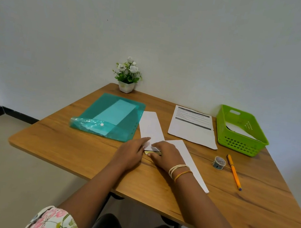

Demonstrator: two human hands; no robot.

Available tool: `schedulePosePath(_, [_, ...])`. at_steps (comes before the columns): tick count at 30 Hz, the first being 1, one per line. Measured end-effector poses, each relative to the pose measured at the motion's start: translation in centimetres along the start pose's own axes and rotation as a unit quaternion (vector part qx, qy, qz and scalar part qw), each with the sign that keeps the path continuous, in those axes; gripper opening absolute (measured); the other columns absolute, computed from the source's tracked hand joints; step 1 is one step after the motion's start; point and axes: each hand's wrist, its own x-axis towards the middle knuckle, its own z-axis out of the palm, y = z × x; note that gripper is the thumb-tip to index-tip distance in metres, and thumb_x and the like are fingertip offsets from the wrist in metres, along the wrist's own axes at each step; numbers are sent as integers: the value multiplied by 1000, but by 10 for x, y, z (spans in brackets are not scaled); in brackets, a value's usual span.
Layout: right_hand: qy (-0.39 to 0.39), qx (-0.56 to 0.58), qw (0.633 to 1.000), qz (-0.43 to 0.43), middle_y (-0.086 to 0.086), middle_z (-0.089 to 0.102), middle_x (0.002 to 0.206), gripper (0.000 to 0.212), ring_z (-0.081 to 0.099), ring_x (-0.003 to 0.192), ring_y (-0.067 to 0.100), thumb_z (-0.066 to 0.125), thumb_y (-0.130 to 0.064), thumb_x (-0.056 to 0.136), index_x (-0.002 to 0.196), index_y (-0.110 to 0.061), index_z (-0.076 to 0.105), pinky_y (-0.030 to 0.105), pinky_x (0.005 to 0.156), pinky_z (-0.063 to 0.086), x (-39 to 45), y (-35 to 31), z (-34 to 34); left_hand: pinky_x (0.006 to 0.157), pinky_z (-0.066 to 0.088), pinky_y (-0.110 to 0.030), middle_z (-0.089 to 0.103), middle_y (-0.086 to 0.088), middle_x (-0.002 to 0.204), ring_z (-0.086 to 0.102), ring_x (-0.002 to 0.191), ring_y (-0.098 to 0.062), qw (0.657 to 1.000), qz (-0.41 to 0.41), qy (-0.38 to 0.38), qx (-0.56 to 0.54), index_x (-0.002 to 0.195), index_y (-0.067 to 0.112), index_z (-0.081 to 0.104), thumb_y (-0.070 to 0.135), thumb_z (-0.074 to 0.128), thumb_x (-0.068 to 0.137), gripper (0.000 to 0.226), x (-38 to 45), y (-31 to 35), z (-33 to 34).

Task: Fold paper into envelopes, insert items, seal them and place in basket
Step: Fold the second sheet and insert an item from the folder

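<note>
head view puts both hands at the middle of the tabletop (69, 147), close together, almost touching. the left hand (131, 154) lies with fingers fairly straight, pressing the near end of a long folded paper strip (151, 126). the right hand (167, 154) lies flat on a second folded strip (188, 156), fingers lightly bent; i cannot tell whether it pinches anything. between the two hands a small yellowish card (152, 153) peeks out, partly under the paper.

the first strip's long axis runs away from me toward the teal folder (107, 116); the second runs back toward my right forearm, so the two meet in a v right under the fingers. i judge the card is being tucked in at that meeting point, and the right hand sits nearer to it.

the green basket (240, 144) stands at the far right, well apart, with white paper already inside. the tape roll (219, 162) and orange pen (233, 171) lie between, nearer the right hand.
</note>
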Motion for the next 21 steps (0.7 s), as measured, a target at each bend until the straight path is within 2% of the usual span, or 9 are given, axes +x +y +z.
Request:
schedulePosePath(5, [39,-92,991,-91,4,71,104,28,63,90,18,50,-31,93,108,-18,71,28,82,52,-2,2,-3,97,45,-32,55,-3,137,52,123,-16,997,1,34,-67,140,24,47,19,44,100,40,0,1,1])
schedulePosePath(8, [131,-45,987,-77,5,72,99,24,65,85,19,53,-25,93,104,-15,71,28,77,54,-7,8,6,91,49,-31,59,-6,127,56,112,-18,971,-80,120,-192,128,22,54,16,46,100,30,6,5,-2])
schedulePosePath(9, [179,-7,981,-70,5,72,97,20,65,84,19,56,-23,91,102,-14,71,27,75,54,-9,9,8,86,53,-34,60,-10,121,59,105,-20,936,-141,144,-290,124,22,54,17,47,100,26,8,10,-4])
schedulePosePath(10, [223,25,972,-69,5,72,94,17,66,82,18,59,-20,90,101,-14,71,25,73,53,-11,8,10,81,55,-37,60,-15,119,61,101,-23,876,-210,143,-410,125,19,52,19,48,100,25,11,16,-6])
schedulePosePath(12, [284,66,953,-86,3,72,91,14,66,79,15,62,-17,88,98,-14,71,20,72,51,-18,2,12,81,55,-46,56,-21,124,59,111,-32,721,-306,51,-619,136,11,42,33,47,100,42,13,26,-7])
schedulePosePath(14, [291,88,946,-108,1,72,91,12,65,79,12,62,-19,88,97,-16,71,19,73,53,-26,-7,14,82,55,-52,58,-21,124,59,112,-36,611,-324,-38,-721,139,9,42,55,45,94,64,9,37,-7])
schedulePosePath(16, [272,100,948,-130,-2,72,94,15,64,83,9,60,-24,89,98,-18,71,22,75,55,-35,-13,15,75,57,-45,63,-20,106,63,95,-31,522,-313,-43,-792,138,7,46,64,42,91,75,3,45,-7])
schedulePosePath(18, [242,115,952,-148,-4,72,99,25,63,89,9,57,-34,89,101,-19,72,24,78,55,-43,-16,17,70,58,-42,67,-19,91,67,80,-31,482,-304,-29,-821,136,3,47,63,42,91,75,-3,49,-7])
schedulePosePath(21, [198,171,957,-122,-6,72,101,40,61,95,11,49,-49,90,106,-20,72,30,74,56,-52,-19,14,75,55,-50,71,-25,88,71,76,-39,480,-306,-50,-821,123,4,49,54,49,92,59,-9,52,-13])
